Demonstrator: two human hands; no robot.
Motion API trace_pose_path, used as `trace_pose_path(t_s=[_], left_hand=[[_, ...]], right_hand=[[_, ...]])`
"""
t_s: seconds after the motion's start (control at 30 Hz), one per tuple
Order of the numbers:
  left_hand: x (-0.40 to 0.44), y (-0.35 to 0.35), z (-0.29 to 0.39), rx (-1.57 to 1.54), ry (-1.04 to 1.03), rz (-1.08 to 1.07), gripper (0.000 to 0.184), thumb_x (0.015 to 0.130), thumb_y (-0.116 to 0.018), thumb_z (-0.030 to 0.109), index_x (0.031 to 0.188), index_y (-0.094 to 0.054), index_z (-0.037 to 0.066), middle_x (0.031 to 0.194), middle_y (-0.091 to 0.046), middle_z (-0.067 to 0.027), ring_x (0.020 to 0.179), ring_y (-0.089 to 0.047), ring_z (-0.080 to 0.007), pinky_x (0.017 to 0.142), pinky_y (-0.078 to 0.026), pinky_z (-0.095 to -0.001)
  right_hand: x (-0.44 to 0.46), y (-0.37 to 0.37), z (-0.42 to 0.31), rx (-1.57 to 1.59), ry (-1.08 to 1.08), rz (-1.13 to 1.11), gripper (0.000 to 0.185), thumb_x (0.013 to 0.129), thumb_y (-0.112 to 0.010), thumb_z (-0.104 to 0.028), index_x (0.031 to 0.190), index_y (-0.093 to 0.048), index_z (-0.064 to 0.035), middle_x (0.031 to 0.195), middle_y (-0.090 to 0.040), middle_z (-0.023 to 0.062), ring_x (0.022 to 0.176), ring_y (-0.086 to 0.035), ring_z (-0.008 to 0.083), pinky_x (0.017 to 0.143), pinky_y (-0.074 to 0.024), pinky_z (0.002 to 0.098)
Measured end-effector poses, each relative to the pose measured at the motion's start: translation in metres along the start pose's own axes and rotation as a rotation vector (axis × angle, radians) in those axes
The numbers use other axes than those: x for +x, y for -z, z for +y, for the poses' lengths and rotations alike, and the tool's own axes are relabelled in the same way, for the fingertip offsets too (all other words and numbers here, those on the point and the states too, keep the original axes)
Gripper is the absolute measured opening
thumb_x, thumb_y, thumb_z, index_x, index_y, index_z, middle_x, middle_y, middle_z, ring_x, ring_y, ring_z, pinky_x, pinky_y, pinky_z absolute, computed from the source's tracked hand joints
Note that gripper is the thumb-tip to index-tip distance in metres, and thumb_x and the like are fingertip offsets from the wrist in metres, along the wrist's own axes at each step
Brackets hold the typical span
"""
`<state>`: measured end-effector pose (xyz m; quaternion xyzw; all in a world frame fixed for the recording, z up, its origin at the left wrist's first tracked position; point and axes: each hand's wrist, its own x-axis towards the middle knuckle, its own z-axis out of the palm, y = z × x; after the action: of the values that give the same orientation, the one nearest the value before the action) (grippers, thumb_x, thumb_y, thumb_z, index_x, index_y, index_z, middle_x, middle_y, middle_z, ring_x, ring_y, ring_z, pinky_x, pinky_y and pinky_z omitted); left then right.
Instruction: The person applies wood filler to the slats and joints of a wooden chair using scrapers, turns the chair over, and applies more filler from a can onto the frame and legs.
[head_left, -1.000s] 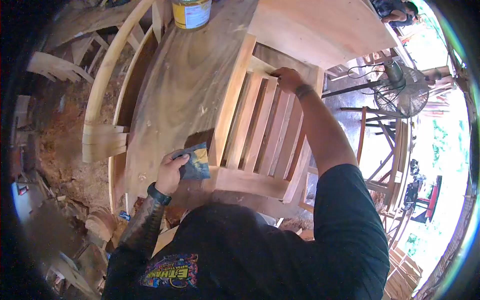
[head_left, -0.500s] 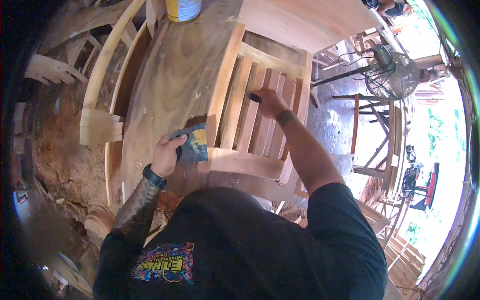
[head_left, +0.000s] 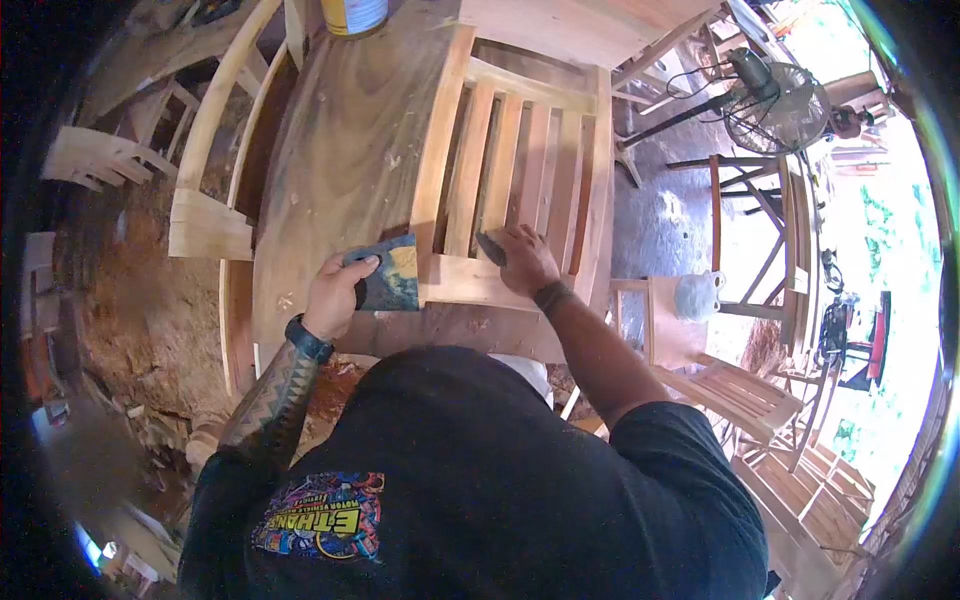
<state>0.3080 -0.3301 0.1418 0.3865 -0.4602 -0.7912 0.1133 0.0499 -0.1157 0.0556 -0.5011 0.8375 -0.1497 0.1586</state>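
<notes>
A slatted wooden frame (head_left: 428, 180) lies on a broad wooden board (head_left: 340, 150). My left hand (head_left: 333, 292), below a dark wristband, pinches a dark blue sheet with a yellowish patch (head_left: 388, 275) beside the frame's lower left corner. Near the lower ends of the slats, my right hand (head_left: 522, 260) is closed on a small dark pad (head_left: 491, 248). The pad touches the slats just above the bottom rail (head_left: 465, 283); the fingers partly cover it.
A yellow can (head_left: 354, 15) stands at the board's top. On the right are a black fan (head_left: 775, 100), a translucent container (head_left: 698, 295) and wooden furniture frames (head_left: 740, 395). A curved wooden piece (head_left: 213, 125) rises along the left.
My right hand has moved from the frame's top rail down the slats to near the bottom rail. My left hand still holds the sheet. The view has shifted slightly.
</notes>
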Motion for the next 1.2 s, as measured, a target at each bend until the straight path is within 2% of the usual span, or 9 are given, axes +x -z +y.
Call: trace_pose_path(t_s=[0.17,0.37,0.43,0.57,0.6,0.7,0.87,1.03,1.2], left_hand=[[0.007,0.009,-0.010,-0.047,-0.015,-0.051,0.024,0.094,-0.066,0.014,0.111,-0.069,-0.003,0.099,-0.074,-0.0056,0.091,-0.068,-0.0143,0.088,-0.052,-0.0278],[0.015,0.010,-0.015,-0.039,0.010,0.012,0.024,0.094,-0.066,0.014,0.111,-0.069,-0.003,0.099,-0.073,-0.0052,0.092,-0.068,-0.0138,0.088,-0.052,-0.0275],[0.011,0.008,-0.004,-0.018,0.004,-0.027,0.024,0.093,-0.066,0.014,0.111,-0.069,-0.003,0.100,-0.073,-0.0051,0.092,-0.068,-0.0136,0.087,-0.052,-0.0274],[0.013,0.014,-0.009,-0.067,0.010,0.084,0.025,0.094,-0.064,0.013,0.113,-0.069,-0.003,0.101,-0.073,-0.0048,0.093,-0.067,-0.0129,0.087,-0.052,-0.0269],[0.008,0.009,-0.002,-0.051,0.004,0.108,0.025,0.094,-0.064,0.013,0.113,-0.069,-0.003,0.101,-0.073,-0.0047,0.092,-0.067,-0.0128,0.087,-0.051,-0.0268],[0.005,0.020,-0.011,-0.090,0.016,0.178,0.027,0.094,-0.065,0.014,0.115,-0.067,-0.003,0.103,-0.073,-0.0068,0.093,-0.069,-0.0156,0.086,-0.054,-0.0287],[0.001,0.035,-0.020,-0.117,0.020,0.236,0.027,0.096,-0.064,0.015,0.116,-0.067,-0.003,0.104,-0.072,-0.0067,0.095,-0.068,-0.0156,0.086,-0.054,-0.0294],[0.008,0.027,-0.018,0.127,-0.012,0.223,0.026,0.096,-0.064,0.015,0.114,-0.069,-0.003,0.102,-0.072,-0.0048,0.093,-0.066,-0.0126,0.087,-0.050,-0.0268],[0.011,0.003,0.002,0.048,-0.019,0.133,0.028,0.096,-0.065,0.017,0.114,-0.069,-0.003,0.101,-0.072,-0.0040,0.092,-0.065,-0.0113,0.087,-0.049,-0.0255]], right_hand=[[-0.034,-0.012,-0.013,0.014,0.006,0.045,0.046,0.077,-0.061,-0.006,0.122,-0.066,-0.0106,0.126,-0.063,0.0122,0.124,-0.054,0.0366,0.108,-0.0408,0.0503],[0.017,0.025,0.037,0.175,0.088,-0.254,0.029,0.094,-0.058,-0.018,0.119,-0.074,-0.0172,0.104,-0.073,0.0184,0.094,-0.070,0.0369,0.088,-0.0553,0.0447],[0.058,0.097,0.013,0.031,0.016,-0.351,0.034,0.099,-0.049,-0.017,0.125,-0.070,-0.0131,0.119,-0.071,0.0177,0.107,-0.069,0.0353,0.099,-0.0530,0.0474],[0.159,0.131,0.064,-0.283,0.199,-0.282,0.049,0.087,-0.044,-0.004,0.128,-0.069,-0.0156,0.128,-0.068,0.0134,0.114,-0.067,0.0306,0.106,-0.0501,0.0431],[0.184,0.128,0.084,-0.283,0.275,-0.126,0.037,0.092,-0.050,-0.011,0.118,-0.074,-0.0188,0.106,-0.073,0.0188,0.095,-0.070,0.0380,0.090,-0.0556,0.0467],[0.262,0.109,0.148,-0.270,0.466,0.039,0.038,0.089,-0.050,-0.012,0.118,-0.075,-0.0185,0.109,-0.072,0.0176,0.099,-0.069,0.0380,0.092,-0.0542,0.0472],[0.309,0.104,0.131,-0.291,0.191,-0.158,0.037,0.087,-0.053,-0.014,0.117,-0.075,-0.0200,0.111,-0.072,0.0166,0.099,-0.068,0.0391,0.091,-0.0546,0.0460],[0.267,0.068,0.139,-0.401,0.408,-0.148,0.042,0.084,-0.056,-0.013,0.121,-0.074,-0.0211,0.111,-0.073,0.0163,0.100,-0.070,0.0362,0.090,-0.0554,0.0446],[0.165,0.050,0.077,-0.141,0.267,-0.266,0.043,0.082,-0.056,-0.005,0.117,-0.076,-0.0195,0.114,-0.072,0.0158,0.108,-0.066,0.0358,0.101,-0.0514,0.0466]])
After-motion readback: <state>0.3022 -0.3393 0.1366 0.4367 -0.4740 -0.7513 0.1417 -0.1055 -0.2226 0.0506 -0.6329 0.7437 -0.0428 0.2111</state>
